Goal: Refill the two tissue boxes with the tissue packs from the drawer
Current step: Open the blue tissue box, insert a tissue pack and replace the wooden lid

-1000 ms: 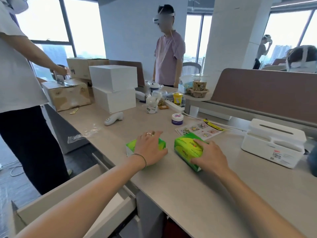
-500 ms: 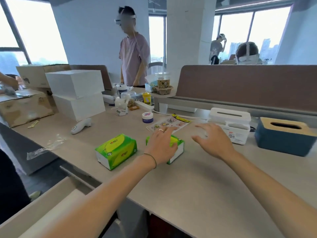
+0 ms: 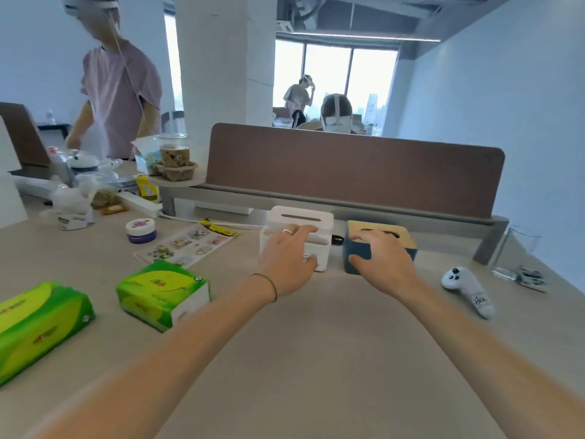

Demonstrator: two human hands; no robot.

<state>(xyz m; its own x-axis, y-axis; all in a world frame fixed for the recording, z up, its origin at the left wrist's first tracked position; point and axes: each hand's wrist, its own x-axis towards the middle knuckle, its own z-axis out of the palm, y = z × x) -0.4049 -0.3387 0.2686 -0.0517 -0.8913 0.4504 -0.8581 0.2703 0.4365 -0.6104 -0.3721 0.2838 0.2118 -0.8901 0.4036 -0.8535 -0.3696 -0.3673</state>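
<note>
Two green tissue packs lie on the desk at the left: one (image 3: 41, 324) at the frame's edge, the other (image 3: 163, 293) nearer the middle. A white tissue box (image 3: 300, 217) with a slotted lid stands at the back of the desk, and my left hand (image 3: 289, 258) grips its front. Right beside it stands a blue tissue box (image 3: 408, 245) with a wooden lid, and my right hand (image 3: 381, 258) grips its near left corner. The drawer is out of view.
A brown divider panel (image 3: 354, 169) runs behind the boxes. A sticker sheet (image 3: 186, 243) and a small jar (image 3: 141, 230) lie left of the white box. A white controller (image 3: 468, 289) lies at the right. Clutter fills the far left. A person in a pink shirt (image 3: 120, 96) stands beyond.
Both hands have left the green packs and moved right to the tissue boxes, closing on them. The view has swung right, so the packs now sit at the left.
</note>
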